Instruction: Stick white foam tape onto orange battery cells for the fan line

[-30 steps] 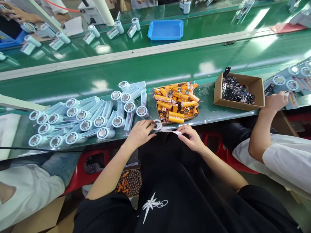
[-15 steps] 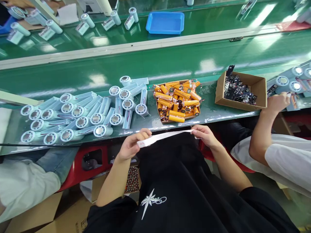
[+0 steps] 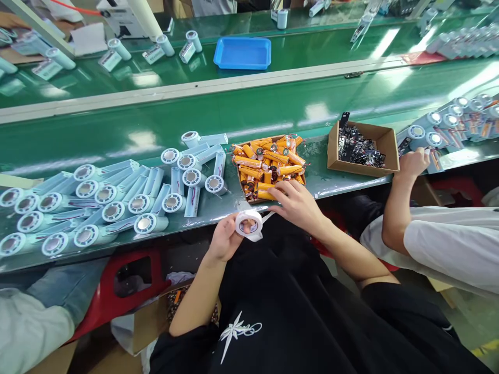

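My left hand (image 3: 226,238) is closed on a roll of white tape (image 3: 248,224) just off the bench's front edge, the roll's open ring facing me. A short strip of tape runs from the roll up to the thumb side of my right hand (image 3: 298,206). That hand's fingers are apart and stretched over the near edge of a cardboard box of orange wire-ended battery cells (image 3: 268,163). Its fingertips are at the nearest cells; whether they touch one, I cannot tell. Whether the thumb pinches the strip is also unclear.
Several light-blue fan housings with handles (image 3: 146,223) lie along the left of the bench. To the right stands a cardboard box of black circuit boards (image 3: 362,148), beside a co-worker's hand (image 3: 415,162). A blue tray (image 3: 242,53) sits beyond the pale divider rail (image 3: 171,92).
The tape stretched between my hands has shortened, and the roll now faces me. My right hand has moved left and up to the orange cells. The view has shifted right.
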`<state>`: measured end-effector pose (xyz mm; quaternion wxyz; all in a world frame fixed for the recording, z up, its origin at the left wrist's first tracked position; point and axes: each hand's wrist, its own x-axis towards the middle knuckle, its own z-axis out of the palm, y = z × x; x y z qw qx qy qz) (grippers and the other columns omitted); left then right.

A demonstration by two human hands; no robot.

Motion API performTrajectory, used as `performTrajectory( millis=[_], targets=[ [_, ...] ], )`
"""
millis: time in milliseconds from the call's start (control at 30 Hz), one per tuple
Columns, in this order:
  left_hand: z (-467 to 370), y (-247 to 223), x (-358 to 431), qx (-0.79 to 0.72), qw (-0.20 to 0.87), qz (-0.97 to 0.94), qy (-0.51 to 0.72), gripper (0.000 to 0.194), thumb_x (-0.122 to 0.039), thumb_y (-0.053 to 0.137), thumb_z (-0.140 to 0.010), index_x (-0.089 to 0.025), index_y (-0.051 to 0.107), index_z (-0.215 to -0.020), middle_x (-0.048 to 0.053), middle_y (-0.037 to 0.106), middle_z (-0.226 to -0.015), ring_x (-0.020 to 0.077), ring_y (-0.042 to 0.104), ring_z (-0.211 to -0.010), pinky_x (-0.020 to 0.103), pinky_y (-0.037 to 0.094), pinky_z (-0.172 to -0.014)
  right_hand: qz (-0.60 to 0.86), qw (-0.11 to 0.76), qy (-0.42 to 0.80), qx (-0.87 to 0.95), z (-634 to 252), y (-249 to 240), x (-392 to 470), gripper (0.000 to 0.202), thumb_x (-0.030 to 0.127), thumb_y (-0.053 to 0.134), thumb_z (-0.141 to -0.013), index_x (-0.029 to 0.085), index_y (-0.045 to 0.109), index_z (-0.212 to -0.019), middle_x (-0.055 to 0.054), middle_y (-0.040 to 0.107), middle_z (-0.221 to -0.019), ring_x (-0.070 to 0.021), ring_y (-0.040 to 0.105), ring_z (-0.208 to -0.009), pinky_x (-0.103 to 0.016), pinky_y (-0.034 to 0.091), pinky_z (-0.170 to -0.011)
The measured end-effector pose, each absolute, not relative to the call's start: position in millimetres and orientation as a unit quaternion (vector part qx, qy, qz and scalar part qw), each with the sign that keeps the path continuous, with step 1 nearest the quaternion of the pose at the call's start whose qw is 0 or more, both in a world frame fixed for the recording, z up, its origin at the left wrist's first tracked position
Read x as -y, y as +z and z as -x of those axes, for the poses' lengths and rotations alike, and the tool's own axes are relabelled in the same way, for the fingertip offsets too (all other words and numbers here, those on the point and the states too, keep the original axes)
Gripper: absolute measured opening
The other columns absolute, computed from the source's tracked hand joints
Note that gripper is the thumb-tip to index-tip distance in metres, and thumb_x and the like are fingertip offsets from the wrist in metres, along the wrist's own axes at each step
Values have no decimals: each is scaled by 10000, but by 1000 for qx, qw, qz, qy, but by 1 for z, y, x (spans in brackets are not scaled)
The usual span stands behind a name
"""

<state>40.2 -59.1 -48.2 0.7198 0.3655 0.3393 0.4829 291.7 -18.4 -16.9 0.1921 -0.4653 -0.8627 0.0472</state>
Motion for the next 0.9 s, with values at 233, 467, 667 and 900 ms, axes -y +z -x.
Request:
performTrajectory(
  millis=[233, 467, 667, 900],
  targets=[
    [-41, -46, 53, -335, 719, -379, 477, 533, -665, 754, -856, -153, 691, -723, 59, 599, -735, 193, 573, -753, 329, 488, -716, 459, 132, 21, 878, -284, -11, 9, 290, 298, 429, -1109, 158, 652, -1231, -137, 671, -1087, -265, 580, -988, -371, 510, -856],
    [-50, -41, 45, -338, 718, -389, 467, 551, -684, 740, -853, -160, 653, -706, 47, 571, -707, 189, 542, -709, 327, 455, -674, 470, 45, -5, 881, -275, 2, 2, 344, 80, 366, -1039, 88, 603, -1288, -169, 665, -1068, -290, 594, -957, -401, 539, -833],
    [-59, -34, 23, -277, 756, -424, 415, 551, -690, 753, -834, -160, 647, -726, 36, 561, -657, 183, 537, -655, 319, 431, -650, 393, 2, -14, 919, -279, 14, -5, 318, 69, 352, -1035, 95, 638, -1171, -164, 661, -1056, -281, 613, -949, -399, 552, -826],
    [-67, -43, 11, -279, 750, -410, 438, 561, -699, 786, -789, -172, 622, -685, 16, 537, -624, 167, 520, -632, 311, 437, -642, 392, 140, 148, 897, -300, -2, -18, 524, 81, 424, -995, 87, 474, -1517, -178, 713, -1253, -269, 689, -1119, -383, 567, -953]
  ],
)
